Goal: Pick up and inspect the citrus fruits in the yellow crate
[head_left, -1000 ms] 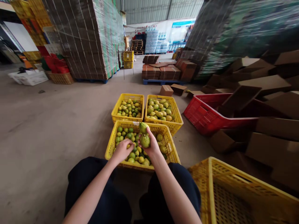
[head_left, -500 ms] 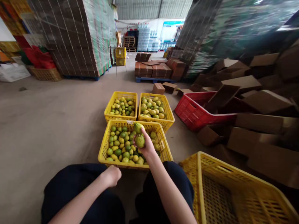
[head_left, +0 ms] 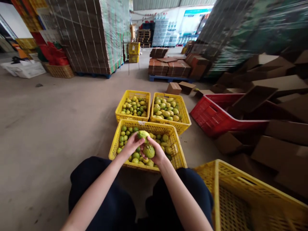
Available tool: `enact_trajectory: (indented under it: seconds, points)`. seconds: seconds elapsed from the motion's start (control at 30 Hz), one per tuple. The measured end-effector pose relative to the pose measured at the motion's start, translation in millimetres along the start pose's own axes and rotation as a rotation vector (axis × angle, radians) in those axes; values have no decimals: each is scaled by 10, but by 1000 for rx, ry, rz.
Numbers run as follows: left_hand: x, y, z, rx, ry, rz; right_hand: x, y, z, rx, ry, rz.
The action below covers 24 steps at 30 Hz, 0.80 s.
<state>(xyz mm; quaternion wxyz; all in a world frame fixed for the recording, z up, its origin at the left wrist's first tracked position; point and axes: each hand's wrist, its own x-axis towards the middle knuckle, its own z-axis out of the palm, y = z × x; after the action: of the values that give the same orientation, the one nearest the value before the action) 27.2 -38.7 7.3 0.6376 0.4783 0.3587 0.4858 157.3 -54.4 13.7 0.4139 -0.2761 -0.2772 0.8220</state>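
Note:
Over the near yellow crate (head_left: 180, 150), which holds many green and yellow fruits, my two hands meet. My right hand (head_left: 157, 152) is closed round a round green fruit (head_left: 149, 151), and its thumb reaches up to a second, yellow-green fruit (head_left: 143, 136) just above. My left hand (head_left: 132, 144) grips that upper fruit from its left side. Behind the near crate stand two more yellow crates of fruit, one at the left (head_left: 118, 110) and one at the right (head_left: 186, 117).
An open yellow crate (head_left: 240, 173) stands beside my right knee. Further right, a red crate (head_left: 207, 112) sits among brown cardboard boxes (head_left: 271, 154). Wrapped stacks and a blue pallet (head_left: 166, 78) with flat cardboard stand farther off.
My left hand has risen from near my left knee to the upper fruit and taken hold of it. My right hand still holds the round fruit. The view has shifted so things appear further right.

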Motion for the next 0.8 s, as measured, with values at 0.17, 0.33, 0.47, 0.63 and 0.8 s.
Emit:
enact_trajectory:
  seconds: [0.17, 0.33, 0.47, 0.63, 0.8]
  points:
    - [65, 30, 138, -237, 92, -13, -166, -137, -20, 35, 70, -60]
    - [137, 151, 116, -555, 143, -142, -349, -276, -177, 97, 310, -260]
    - [143, 158, 158, -663, 136, -220, -404, -281, -273, 120, 478, -332]
    - [193, 7, 300, -680, 118, -314, -429, -205, -250, 139, 408, -359]
    - [218, -153, 378, -613, 159, -349, -425, -143, -227, 200, 456, -374]
